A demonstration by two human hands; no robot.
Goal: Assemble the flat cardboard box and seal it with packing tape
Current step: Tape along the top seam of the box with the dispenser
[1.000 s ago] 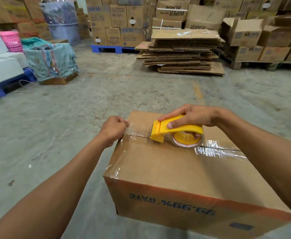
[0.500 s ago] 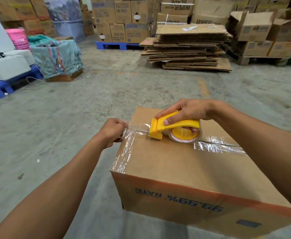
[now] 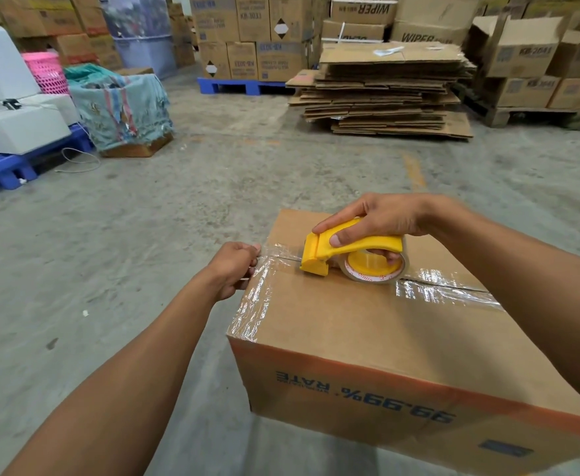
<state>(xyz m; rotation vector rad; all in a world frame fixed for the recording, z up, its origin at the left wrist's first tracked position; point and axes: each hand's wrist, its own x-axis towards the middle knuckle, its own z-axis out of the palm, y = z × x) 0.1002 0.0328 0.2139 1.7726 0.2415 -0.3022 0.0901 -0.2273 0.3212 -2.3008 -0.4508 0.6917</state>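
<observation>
Cardboard box (image 3: 367, 338) closed, standing on the concrete floor (image 3: 144, 235), top flaps meeting along a centre seam. Clear packing tape (image 3: 446, 292) laid along that seam toward the box's right side, and more tape wrapped over the box's left edge and down its left face. Yellow tape dispenser (image 3: 347, 249) resting on top of the box over the seam, near the left edge, cutter end pointing left, tape roll seated in it and touching the box top. Right hand (image 3: 381, 218) closed over the dispenser handle, thumb along its near side, fingers curled through the roll core. Left hand (image 3: 233, 269) just beside the box's upper left edge, fingers pinched shut on the free end of the tape where it leaves the box top. Behind the box, well apart: stack of flattened cardboard (image 3: 388, 91); beyond that, stacked cartons on a blue pallet (image 3: 244, 85).
</observation>
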